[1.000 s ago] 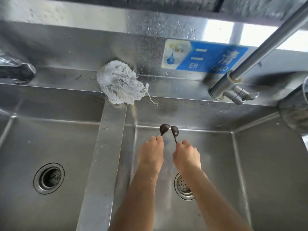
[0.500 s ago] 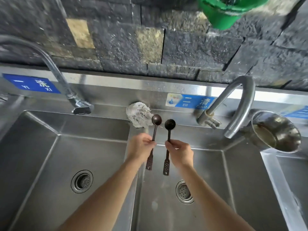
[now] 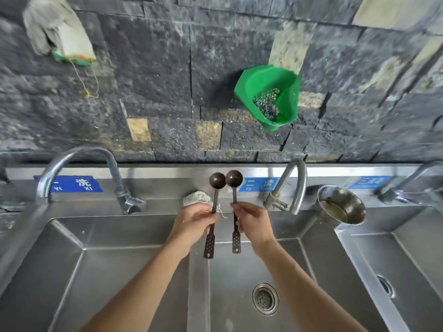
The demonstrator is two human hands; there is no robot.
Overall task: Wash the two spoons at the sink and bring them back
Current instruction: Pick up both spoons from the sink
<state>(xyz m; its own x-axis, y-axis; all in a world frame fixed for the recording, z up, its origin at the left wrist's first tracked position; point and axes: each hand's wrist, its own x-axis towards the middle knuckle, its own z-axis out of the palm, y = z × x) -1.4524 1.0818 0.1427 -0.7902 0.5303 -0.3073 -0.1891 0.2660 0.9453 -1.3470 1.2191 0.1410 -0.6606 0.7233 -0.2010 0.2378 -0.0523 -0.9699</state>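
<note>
Left hand (image 3: 194,224) fingers gripping one spoon (image 3: 214,207) upright, right hand (image 3: 254,224) another spoon (image 3: 234,202) — bowls touching, over sink (image 3: 134,236).

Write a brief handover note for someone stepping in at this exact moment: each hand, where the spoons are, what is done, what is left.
Left hand: pinches the left spoon by its handle, bowl up.
Right hand: holds the right spoon the same way.
Both spoons are upright, side by side, over the divider between two sink basins.
No water runs from either faucet; whether the spoons are washed cannot be told.
Left: wash them if needed, then carry both back.
</note>
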